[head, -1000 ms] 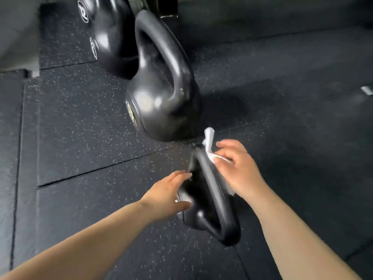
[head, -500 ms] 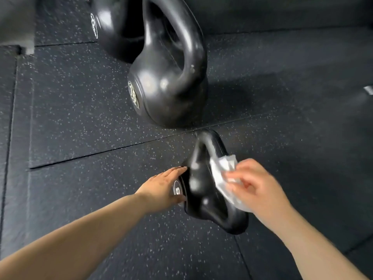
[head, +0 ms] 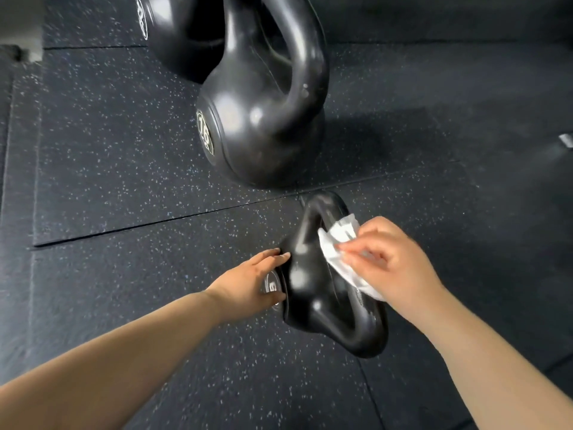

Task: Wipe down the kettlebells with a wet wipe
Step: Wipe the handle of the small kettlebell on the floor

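- Small kettlebell (head: 322, 283): black, glossy, on the floor mat (head: 124, 150), centre-low in view, betw. both hands. Handle loop faces up twd camera. Round number label on its L side, digit partly covered, can't read for sure.
- Left hand (head: 248, 283): fingers straight & together, laid flat against the L side of the small kettlebell, fingertips up by the shoulder of the body, thumb under the label. Palm open, not wrapped round anything.
- Right hand (head: 390, 262): fingers curled, pinching a wipe (head: 338, 243) betw. thumb & fingertips. Forearm comes in from lower R.
- Wipe: white, crumpled, pressed on the R side of the handle, upper half. One end sticks out past the fingertips, the other trails down under the palm along the handle.
- Big kettlebell (head: 263, 119): black, marked 16 on its L face, upright, just behind the small one on the far side of the seam (head: 155, 223) betw. mats. Whether the two touch, can't tell.
- Third kettlebell (head: 173, 32): black, behind the big one at top L, mostly cut off by the frame edge.
- Mat: dark rubber w/ pale specks, laid in tiles.
- Small pale object (head: 566, 140) at far R edge, too small to ID.
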The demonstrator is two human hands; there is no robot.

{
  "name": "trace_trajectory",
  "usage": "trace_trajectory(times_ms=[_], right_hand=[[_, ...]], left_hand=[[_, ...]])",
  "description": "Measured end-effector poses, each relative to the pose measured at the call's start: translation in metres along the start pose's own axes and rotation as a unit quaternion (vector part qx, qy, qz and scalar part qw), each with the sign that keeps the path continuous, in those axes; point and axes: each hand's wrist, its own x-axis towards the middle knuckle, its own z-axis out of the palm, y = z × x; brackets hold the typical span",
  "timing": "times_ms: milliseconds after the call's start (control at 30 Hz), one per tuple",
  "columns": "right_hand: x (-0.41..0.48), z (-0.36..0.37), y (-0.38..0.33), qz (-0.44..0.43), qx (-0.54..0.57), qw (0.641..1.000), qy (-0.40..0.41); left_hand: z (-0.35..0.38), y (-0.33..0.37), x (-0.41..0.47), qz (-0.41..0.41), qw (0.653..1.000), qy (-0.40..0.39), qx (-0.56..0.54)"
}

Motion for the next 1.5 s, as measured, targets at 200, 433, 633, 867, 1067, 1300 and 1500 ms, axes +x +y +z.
trace_trajectory(times_ms=[200, 433, 633, 867, 1067, 1300, 1500], right_hand=[[-0.026, -0.003, 0.003, -0.044, -0.068, 0.995, -0.061], [0.05, 0.008, 0.003, -0.001, -0.056, 0.997, 0.057], [-0.02, -0.003, 0.003, 0.018, 0.012, 0.999, -0.025], [-0.028, -0.025, 0.035, 0.21, 0.341, 0.908, 0.127], [0.034, -0.003, 0.032, 0.201, 0.454, 0.865, 0.076], [-0.035, -0.002, 0.034, 0.249, 0.443, 0.861, 0.022], [0.015, -0.001, 0.033, 0.203, 0.418, 0.885, 0.029]], left_hand=[[0.002, 0.0, 0.002, -0.009, 1.0, 0.002, -0.018], [0.004, 0.002, 0.002, -0.017, 1.0, 0.009, -0.012], [0.003, 0.002, -0.002, -0.026, 0.999, -0.027, -0.01], [0.008, 0.012, 0.004, 0.026, 0.999, 0.009, -0.03], [0.011, 0.009, 0.003, 0.029, 0.999, 0.019, -0.008], [0.008, 0.009, 0.002, 0.015, 1.0, -0.014, -0.001], [0.007, 0.011, 0.004, 0.015, 0.999, -0.022, 0.019]])
